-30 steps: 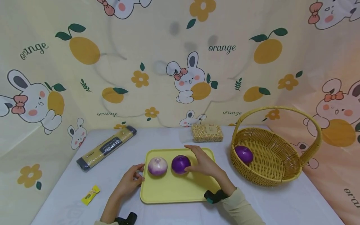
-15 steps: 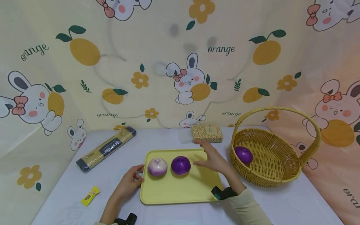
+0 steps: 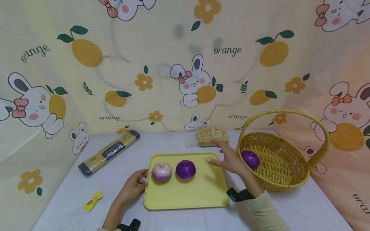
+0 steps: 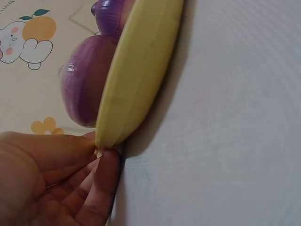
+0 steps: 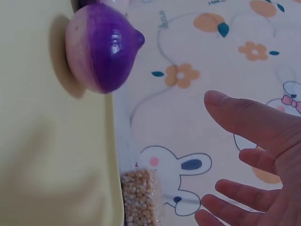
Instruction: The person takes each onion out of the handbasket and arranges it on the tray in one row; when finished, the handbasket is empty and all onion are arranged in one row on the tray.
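Observation:
A pale yellow tray (image 3: 185,195) lies on the table with two onions on it. At its left is a whitish-purple onion (image 3: 161,171); beside that sits a deep purple onion (image 3: 186,170). My left hand (image 3: 133,186) pinches the tray's left rim between thumb and fingers, as the left wrist view shows at the rim (image 4: 127,80). My right hand (image 3: 229,158) hovers over the tray's right edge, fingers spread and holding nothing. In the right wrist view the purple onion (image 5: 106,47) stands apart from this hand.
Right of the tray stands a wicker basket (image 3: 277,160) with a tall handle and one purple onion (image 3: 250,159) inside. Behind the tray lies a vacuum pack of grains (image 3: 206,136). A long noodle-like packet (image 3: 110,152) and a small yellow sachet (image 3: 92,201) are at left.
My right hand has drawn away from the purple onion, moving right toward the basket with nothing in it. The left hand and both onions on the tray keep their places.

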Tool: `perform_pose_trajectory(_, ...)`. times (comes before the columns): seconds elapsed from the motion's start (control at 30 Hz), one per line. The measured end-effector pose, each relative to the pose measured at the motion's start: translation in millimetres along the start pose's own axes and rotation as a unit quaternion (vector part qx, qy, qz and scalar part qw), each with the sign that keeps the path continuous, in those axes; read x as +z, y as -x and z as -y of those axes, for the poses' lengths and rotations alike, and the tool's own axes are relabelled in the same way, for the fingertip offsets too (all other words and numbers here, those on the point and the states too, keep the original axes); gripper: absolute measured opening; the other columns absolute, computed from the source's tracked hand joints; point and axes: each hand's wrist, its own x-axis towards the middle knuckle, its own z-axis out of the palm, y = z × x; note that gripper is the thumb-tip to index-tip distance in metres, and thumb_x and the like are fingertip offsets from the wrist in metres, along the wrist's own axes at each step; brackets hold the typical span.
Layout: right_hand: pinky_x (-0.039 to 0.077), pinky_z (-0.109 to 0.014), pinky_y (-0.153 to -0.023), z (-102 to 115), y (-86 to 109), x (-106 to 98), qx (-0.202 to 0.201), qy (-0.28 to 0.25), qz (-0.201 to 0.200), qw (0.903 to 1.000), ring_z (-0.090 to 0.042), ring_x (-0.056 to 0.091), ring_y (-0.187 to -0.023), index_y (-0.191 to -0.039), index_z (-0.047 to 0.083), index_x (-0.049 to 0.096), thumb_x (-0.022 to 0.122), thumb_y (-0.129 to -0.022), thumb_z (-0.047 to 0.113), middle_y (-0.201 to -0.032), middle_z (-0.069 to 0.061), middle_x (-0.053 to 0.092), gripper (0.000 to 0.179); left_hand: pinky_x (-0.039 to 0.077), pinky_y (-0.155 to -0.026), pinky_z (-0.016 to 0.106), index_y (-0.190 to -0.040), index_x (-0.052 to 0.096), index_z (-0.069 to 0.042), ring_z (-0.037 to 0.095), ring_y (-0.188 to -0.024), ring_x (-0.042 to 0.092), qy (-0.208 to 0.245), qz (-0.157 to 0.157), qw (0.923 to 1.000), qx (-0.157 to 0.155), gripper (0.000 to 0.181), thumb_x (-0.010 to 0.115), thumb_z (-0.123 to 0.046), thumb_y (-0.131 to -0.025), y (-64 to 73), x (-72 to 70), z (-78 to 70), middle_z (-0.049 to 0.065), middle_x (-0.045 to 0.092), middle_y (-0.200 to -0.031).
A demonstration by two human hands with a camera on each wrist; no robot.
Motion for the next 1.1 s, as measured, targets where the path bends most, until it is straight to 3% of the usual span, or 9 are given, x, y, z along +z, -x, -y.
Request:
perform_pose_trajectory(0.27, 0.041, -0.054, -0.094, -1.3, 2.3, -13.2, 0.012, -0.015, -0.001, 0.9998, -0.039, 0.042, -0.120, -0.137, 0.001, 0.039, 0.079, -0.074, 0.020, -0.135, -0.021, 0.043, 0.077, 0.048, -0.060, 0.022, -0.127, 0.051, 0.003, 0.013, -0.075, 0.053, 0.004, 0.002, 1.0000, -0.001, 0.050, 0.064, 0.008, -0.079, 0.0, 0.1, 0.1, 0.012, 0.053, -0.107)
perform_pose_trajectory(0.73, 0.044, -0.052, -0.090, -6.8, 8.6, -30.9, 0.020, 0.014, -0.023, 0.9994, -0.038, 0.047, -0.113, -0.134, 0.001, 0.044, 0.080, -0.073, 0.015, -0.129, -0.020, 0.048, 0.072, 0.047, -0.059, 0.022, -0.128, 0.051, 0.001, 0.014, -0.076, 0.052, -0.005, 0.003, 0.9999, -0.010, 0.050, 0.064, 0.006, -0.081, 0.3, -0.5, -2.3, 0.011, 0.053, -0.107)
perform_pose_trajectory(1.1, 0.042, -0.053, -0.093, -12.3, 14.9, -46.2, 0.044, 0.007, -0.017, 0.9989, -0.037, 0.045, -0.119, -0.135, 0.004, 0.045, 0.076, -0.077, 0.024, -0.134, -0.017, 0.046, 0.069, 0.047, -0.059, 0.022, -0.128, 0.051, 0.002, 0.013, -0.075, 0.052, -0.002, 0.003, 1.0000, -0.002, 0.049, 0.064, 0.007, -0.080, -0.4, -0.5, -0.6, 0.011, 0.053, -0.106)
